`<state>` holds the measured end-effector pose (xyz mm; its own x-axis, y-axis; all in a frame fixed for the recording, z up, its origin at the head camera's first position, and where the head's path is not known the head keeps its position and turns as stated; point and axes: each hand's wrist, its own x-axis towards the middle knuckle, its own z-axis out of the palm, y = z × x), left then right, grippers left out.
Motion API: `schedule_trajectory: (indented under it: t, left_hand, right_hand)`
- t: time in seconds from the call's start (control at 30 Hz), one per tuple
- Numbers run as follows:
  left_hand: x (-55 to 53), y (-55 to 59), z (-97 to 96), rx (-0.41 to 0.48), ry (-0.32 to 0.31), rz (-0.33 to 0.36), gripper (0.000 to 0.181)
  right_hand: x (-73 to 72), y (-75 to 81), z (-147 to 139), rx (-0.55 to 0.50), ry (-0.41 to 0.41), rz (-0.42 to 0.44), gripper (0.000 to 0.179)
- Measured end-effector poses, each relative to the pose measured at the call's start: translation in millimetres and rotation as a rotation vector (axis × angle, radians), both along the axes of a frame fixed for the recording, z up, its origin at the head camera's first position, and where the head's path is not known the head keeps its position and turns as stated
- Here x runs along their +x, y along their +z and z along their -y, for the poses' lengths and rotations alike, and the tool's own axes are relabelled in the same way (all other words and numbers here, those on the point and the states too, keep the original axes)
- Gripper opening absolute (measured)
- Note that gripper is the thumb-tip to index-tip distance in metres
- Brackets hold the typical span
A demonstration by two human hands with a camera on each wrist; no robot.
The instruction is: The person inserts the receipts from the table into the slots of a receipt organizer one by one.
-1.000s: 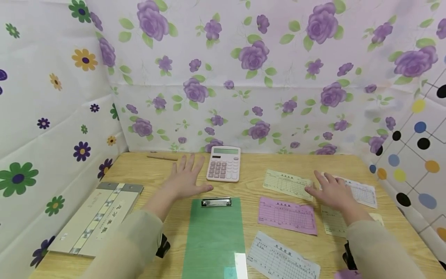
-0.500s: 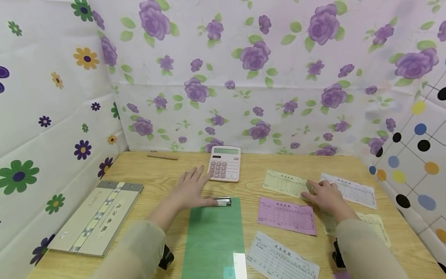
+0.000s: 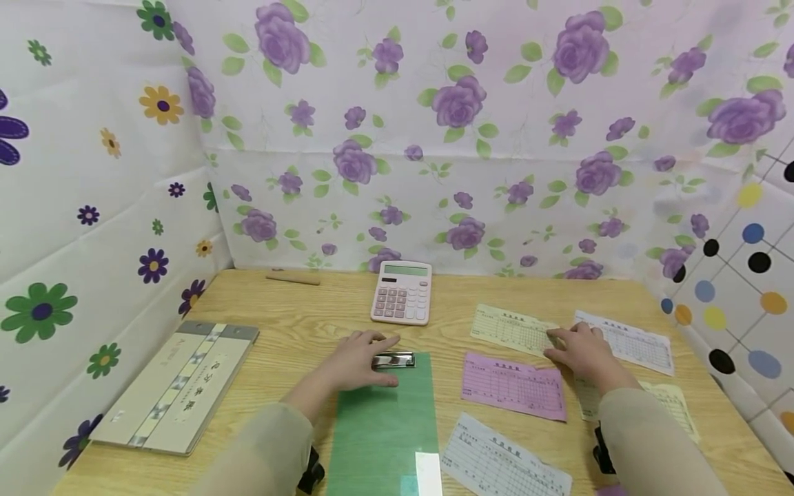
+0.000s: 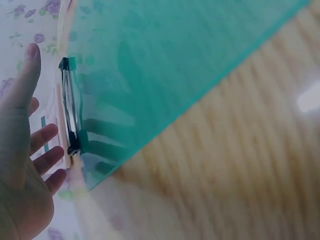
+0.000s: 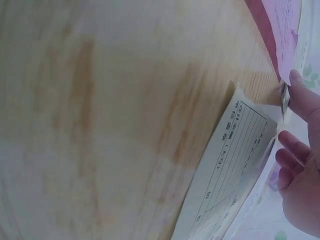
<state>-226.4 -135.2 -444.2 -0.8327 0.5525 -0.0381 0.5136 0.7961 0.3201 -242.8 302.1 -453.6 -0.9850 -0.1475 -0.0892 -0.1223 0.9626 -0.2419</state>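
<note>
My left hand (image 3: 360, 362) is at the top of a green translucent clipboard (image 3: 384, 420), its fingers and thumb spread on either side of the metal clip (image 3: 402, 359). In the left wrist view the left fingers (image 4: 47, 132) are loosely bent beside the clip (image 4: 71, 107). My right hand (image 3: 583, 351) reaches to the right end of a yellow form slip (image 3: 509, 326), index fingertip and thumb apart at its edge. Below that slip lies a pink slip (image 3: 511, 387). The right wrist view shows the right thumb (image 5: 297, 87) near the pink slip's corner, with another pale slip (image 5: 220, 160) beside the hand.
A pink-and-white calculator (image 3: 402, 293) lies behind the clipboard. Grey-beige account books (image 3: 170, 389) lie at the left, and a thin brown stick (image 3: 291, 278) near the back edge. White slips (image 3: 626, 342) and another yellow slip (image 3: 673, 406) surround the right arm. Patterned cloth walls enclose the table.
My left hand has come down from beside the calculator to the clipboard's clip, its fingers bending. The right hand has shifted slightly left and lowered to the yellow slip's end.
</note>
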Motion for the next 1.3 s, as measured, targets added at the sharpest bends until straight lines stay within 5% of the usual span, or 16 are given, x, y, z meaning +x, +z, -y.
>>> schedule_trajectory:
  t: [0.57, 0.93, 1.13, 1.3]
  left_hand:
    - [-2.0, -20.8, -1.8, 0.03, 0.018, 0.0, 0.071]
    - [-3.6, -23.3, -1.4, 0.058, 0.038, 0.03, 0.068]
    - [-4.2, -24.2, -1.9, 0.059, 0.051, 0.039, 0.067]
    - [-4.4, -24.8, -1.2, 0.06, 0.065, 0.045, 0.066]
  right_hand:
    - [-2.5, 0.6, 0, -0.067, 0.019, 0.002, 0.053]
    - [-2.1, 4.9, 6, -0.177, 0.003, 0.065, 0.048]
    - [2.6, 8.8, 8, -0.396, -0.119, 0.14, 0.047]
    - [2.1, 7.4, 6, -0.555, -0.198, 0.108, 0.04]
